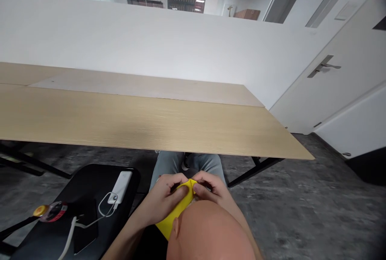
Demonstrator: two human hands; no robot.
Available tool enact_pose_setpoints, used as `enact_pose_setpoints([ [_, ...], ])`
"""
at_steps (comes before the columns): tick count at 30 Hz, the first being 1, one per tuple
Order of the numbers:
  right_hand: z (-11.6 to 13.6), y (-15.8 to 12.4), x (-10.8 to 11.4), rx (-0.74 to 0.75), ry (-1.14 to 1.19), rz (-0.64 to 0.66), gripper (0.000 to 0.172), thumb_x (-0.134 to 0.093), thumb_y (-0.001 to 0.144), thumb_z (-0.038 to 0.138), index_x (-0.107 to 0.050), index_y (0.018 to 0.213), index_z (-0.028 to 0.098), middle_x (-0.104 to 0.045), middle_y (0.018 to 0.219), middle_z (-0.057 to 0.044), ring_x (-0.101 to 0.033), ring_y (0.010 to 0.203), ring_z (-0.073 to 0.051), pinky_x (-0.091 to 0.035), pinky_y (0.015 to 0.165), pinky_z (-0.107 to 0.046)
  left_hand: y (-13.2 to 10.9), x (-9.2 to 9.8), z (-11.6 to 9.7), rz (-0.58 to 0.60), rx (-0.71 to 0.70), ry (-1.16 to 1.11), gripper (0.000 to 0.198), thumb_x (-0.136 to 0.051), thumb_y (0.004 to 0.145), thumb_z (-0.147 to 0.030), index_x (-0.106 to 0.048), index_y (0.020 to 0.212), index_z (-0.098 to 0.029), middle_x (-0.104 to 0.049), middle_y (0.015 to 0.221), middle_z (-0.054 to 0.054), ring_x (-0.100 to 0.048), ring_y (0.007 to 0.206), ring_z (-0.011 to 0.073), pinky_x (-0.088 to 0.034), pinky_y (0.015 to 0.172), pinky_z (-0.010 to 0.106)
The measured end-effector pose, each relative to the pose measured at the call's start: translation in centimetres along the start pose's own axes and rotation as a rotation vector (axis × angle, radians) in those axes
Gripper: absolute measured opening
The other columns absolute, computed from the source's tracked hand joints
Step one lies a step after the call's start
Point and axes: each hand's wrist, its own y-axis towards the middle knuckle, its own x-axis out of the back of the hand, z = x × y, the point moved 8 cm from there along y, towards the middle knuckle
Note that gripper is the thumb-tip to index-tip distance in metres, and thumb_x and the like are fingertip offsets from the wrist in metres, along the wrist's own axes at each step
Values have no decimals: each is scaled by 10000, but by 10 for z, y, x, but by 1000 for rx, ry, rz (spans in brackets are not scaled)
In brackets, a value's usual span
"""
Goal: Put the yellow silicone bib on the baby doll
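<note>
A yellow cloth (169,224) is held between both hands above my lap. My left hand (169,197) pinches its upper edge with thumb and bent fingers. Close beside it, my right hand (213,187) is closed on the same edge, thumb tip against the fabric. A bald, smooth doll's head (211,234), one small ear showing on its left, fills the lower middle just below my hands. The cloth runs down along the left of the head. The head hides the cloth's right part and whatever lies beneath.
A long wooden table (150,121) stands ahead, above my knees. On the left, a black chair seat (114,228) bears a white power bank (121,185) with a cable, a dark phone (86,232) and a bottle (54,211). A white door (340,71) is at the right.
</note>
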Motion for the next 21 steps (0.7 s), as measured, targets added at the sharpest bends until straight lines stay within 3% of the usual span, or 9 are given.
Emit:
enact_pose_setpoints([
  [9,8,-12,0,-61,81,-124,296,-596,887,428,-578,787,150,-575,708,-8,-490,660,-115,-340,602,-236,-2,-4,-1,58,3,-77,240,-448,899,-251,-602,746,-149,-569,683,-16,-471,638,99,-346,591,194],
  [15,-9,-13,6,-73,112,-184,303,-581,895,444,-565,807,155,-522,686,3,-432,623,-101,-295,566,-231,-3,-2,-2,58,-6,-103,231,-446,896,-226,-630,780,-148,-603,722,-6,-504,672,107,-366,620,200],
  [21,-11,-15,13,16,56,-232,271,-563,915,417,-589,839,158,-544,717,-3,-457,653,-105,-325,590,-228,-3,-1,-5,68,-22,-149,234,-450,886,-227,-654,803,-146,-653,777,16,-558,732,131,-403,680,213],
])
